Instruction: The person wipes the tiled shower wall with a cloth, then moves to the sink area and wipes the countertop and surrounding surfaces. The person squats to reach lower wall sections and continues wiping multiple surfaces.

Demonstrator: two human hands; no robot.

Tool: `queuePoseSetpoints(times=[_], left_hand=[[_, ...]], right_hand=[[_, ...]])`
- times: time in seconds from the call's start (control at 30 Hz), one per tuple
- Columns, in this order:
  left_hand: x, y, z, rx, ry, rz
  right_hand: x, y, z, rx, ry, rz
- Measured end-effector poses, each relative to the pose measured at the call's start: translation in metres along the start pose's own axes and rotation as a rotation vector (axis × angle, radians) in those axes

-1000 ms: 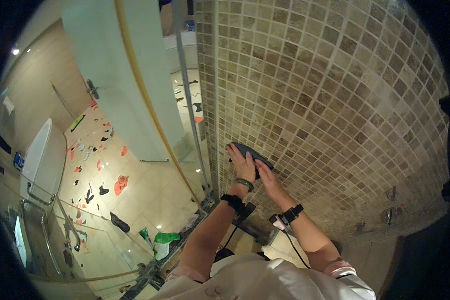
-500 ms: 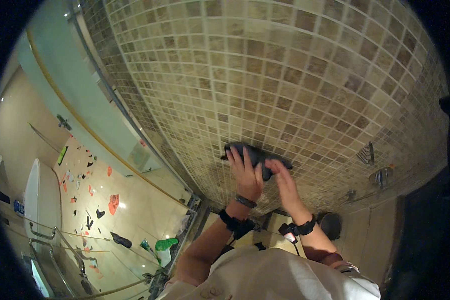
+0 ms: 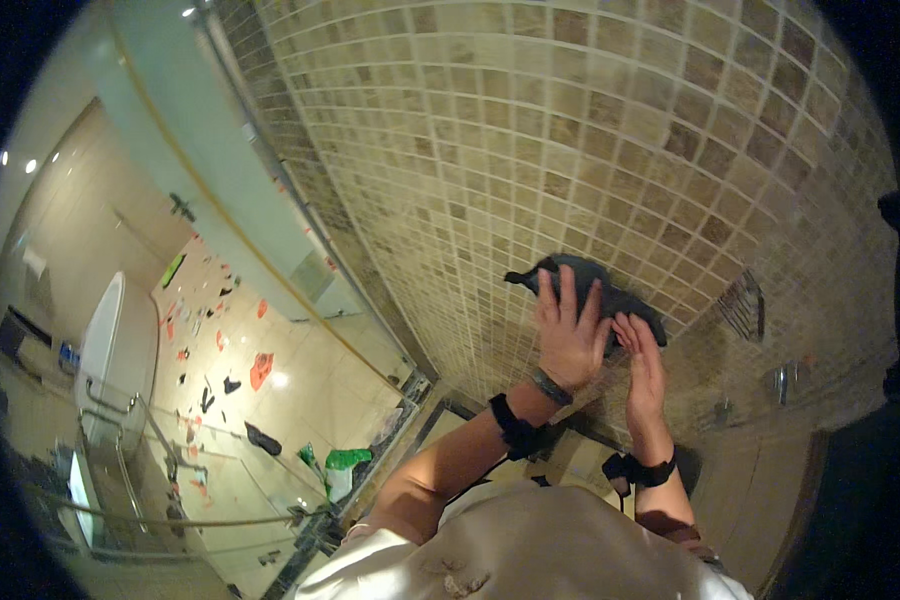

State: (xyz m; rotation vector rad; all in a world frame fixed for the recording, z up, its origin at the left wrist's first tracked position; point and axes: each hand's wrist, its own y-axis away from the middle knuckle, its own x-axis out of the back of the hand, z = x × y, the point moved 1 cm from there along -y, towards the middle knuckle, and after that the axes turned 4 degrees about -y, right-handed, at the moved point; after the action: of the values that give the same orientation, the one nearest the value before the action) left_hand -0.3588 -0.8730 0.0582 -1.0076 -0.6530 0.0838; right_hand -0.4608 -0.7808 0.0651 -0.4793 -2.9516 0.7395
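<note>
A dark grey cloth [image 3: 625, 302] lies bunched against the tiled wall [image 3: 450, 120], one pointed corner sticking out on its left. My left hand [image 3: 573, 350] presses on it with stretched, spread fingers. Close beside it on the right, my right hand [image 3: 645, 370] has its fingers extended flat, the tips touching the cloth's lower right part. Neither hand is closed round it. Black bands circle both wrists.
A wire rack [image 3: 742, 308] and a metal tap [image 3: 784, 382] are on the wall at right. Left, beyond a glass panel [image 3: 230, 250], stands a white bathtub [image 3: 103, 340]. Orange and black scraps and a green-and-white bag [image 3: 345, 470] lie on the floor there.
Both hands and the cloth have shifted to the right and slightly up in the picture. The view itself has also turned, with the room at left moving rightward.
</note>
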Motion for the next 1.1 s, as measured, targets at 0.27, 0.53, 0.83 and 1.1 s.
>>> queuePoseSetpoints(times=[0.27,0.53,0.83,1.1], left_hand=[[-0.037,0.102,-0.042,0.087,-0.115,-0.288],[0.005,0.015,-0.016,-0.023,-0.051,-0.17],[-0.039,0.081,-0.03,-0.118,-0.088,-0.166],[-0.028,0.056,-0.001,-0.228,-0.063,-0.236]], right_hand=[[0.002,0.041,0.075,-0.393,0.211,-0.066],[0.01,0.006,0.006,-0.048,0.044,-0.002],[0.005,0.04,0.043,-0.233,0.329,0.051],[0.016,0.048,0.029,-0.144,0.268,0.217]])
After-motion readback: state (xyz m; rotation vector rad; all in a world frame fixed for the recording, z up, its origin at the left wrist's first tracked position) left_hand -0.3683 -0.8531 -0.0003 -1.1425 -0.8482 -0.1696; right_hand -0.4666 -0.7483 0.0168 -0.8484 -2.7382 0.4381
